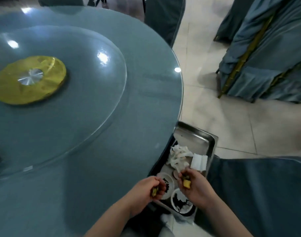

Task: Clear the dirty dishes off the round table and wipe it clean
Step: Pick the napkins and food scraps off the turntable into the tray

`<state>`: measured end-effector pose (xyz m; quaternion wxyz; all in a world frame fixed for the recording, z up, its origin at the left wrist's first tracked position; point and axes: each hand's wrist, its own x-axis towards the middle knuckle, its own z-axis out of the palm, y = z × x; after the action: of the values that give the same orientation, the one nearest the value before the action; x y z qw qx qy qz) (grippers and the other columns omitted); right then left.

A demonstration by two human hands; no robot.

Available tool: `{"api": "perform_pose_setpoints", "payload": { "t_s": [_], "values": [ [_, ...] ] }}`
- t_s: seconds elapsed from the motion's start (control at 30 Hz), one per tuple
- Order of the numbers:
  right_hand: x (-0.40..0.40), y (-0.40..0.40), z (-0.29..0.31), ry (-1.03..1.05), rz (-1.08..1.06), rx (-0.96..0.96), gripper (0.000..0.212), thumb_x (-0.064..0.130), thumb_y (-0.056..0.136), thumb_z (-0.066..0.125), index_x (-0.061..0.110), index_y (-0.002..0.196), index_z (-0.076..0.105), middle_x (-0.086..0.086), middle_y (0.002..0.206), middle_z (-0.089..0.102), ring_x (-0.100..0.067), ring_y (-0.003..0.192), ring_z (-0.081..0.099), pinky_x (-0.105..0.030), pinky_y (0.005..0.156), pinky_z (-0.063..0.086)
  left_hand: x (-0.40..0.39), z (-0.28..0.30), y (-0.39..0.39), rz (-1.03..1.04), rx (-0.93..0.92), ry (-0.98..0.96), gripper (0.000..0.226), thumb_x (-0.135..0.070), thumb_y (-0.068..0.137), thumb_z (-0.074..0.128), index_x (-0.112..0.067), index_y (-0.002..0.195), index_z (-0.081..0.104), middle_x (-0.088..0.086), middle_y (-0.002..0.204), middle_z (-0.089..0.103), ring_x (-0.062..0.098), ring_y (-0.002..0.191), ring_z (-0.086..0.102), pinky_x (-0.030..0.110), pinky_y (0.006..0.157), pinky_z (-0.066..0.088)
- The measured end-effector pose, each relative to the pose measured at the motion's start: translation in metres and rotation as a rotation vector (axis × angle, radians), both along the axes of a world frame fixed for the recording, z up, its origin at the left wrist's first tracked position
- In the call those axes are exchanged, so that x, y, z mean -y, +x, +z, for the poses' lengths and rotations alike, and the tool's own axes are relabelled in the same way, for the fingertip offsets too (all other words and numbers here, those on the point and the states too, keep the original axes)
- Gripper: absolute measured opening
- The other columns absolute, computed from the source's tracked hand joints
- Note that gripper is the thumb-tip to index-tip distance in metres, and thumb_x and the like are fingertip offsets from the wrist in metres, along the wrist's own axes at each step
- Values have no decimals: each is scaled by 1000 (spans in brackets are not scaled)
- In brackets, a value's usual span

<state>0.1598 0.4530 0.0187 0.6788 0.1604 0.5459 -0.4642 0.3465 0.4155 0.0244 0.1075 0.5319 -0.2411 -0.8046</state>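
Hands over metal tray (pixel 194 134), left hand (pixel 146 190) and right hand (pixel 196 183) each gripping yellow scraps (pixel 187 183).

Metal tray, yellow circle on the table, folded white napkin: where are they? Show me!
metal tray (pixel 196 137): head view, bare far end of its floor.
yellow circle (pixel 48 82): head view, its gold surface right of the silver hub.
folded white napkin (pixel 198 161): head view, its middle.

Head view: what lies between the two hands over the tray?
In the head view, a white bowl with dark residue sits in the tray between the left hand and right hand; each hand grips a yellow scrap.
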Motion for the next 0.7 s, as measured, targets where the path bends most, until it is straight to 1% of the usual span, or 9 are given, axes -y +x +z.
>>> {"api": "perform_pose_setpoints", "payload": {
  "t_s": [0.03,0.1,0.17,0.3,0.37,0.47,0.53,0.63,0.7],
  "values": [
    [-10,-9,-10,12,-30,-3,25,16,97,48,5,79,59,-11,73,60,-21,68,57,-28,61,56,-7,-8,-12,-12,35,7,32,-4,98,37,-8,83,64,9,77,65,18,71,59,25,64,50],
    [-30,-23,-31,49,-68,-16,27,13,98,44,-1,83,60,-16,77,62,-25,77,59,-35,78,53,-19,-28,-34,-20,149,10,29,-3,97,40,-7,82,65,10,80,65,18,76,59,24,67,51],
    [-44,-32,-55,99,-45,-37,28,14,98,43,-3,85,60,-18,79,63,-27,78,58,-38,84,49,-24,-57,-51,3,279,29,23,-4,95,43,-7,85,64,11,85,62,19,79,58,23,67,50],
    [-52,-40,-110,206,44,-93,19,14,94,47,1,89,60,-15,79,58,-23,74,58,-35,79,50,-29,-120,-70,139,364,140,24,-5,97,43,-9,78,58,9,78,56,16,72,50,24,67,42],
    [-49,-38,-134,241,77,-103,19,14,96,47,0,89,59,-14,76,57,-22,72,57,-33,74,49,-31,-148,-71,184,396,157,21,-8,97,44,-9,82,58,6,74,54,14,69,48,25,65,40],
    [-39,-32,-170,264,167,-146,14,6,93,50,0,84,58,-13,68,55,-20,63,51,-29,63,44,-30,-187,-72,235,459,154,17,-11,96,45,-7,85,58,4,67,49,14,63,45,23,57,39],
    [-32,-27,-193,269,227,-174,10,4,88,54,3,79,58,-10,63,55,-18,58,48,-28,61,41,-30,-214,-73,281,456,156,20,-11,97,44,-7,82,56,4,66,47,14,62,44,23,58,39],
    [-23,-20,-210,231,280,-191,18,12,88,55,9,71,56,-3,53,56,-16,55,49,-28,62,40,-28,-238,-76,386,353,188,22,-15,98,44,-8,83,58,8,82,56,15,73,52,24,66,44],
    [-17,-16,-215,205,295,-179,22,21,96,50,8,83,64,-4,67,68,-19,70,61,-26,68,47,-26,-244,-79,371,295,199,23,-22,99,41,-11,95,60,6,99,60,16,86,56,27,72,43]
  ]
}}
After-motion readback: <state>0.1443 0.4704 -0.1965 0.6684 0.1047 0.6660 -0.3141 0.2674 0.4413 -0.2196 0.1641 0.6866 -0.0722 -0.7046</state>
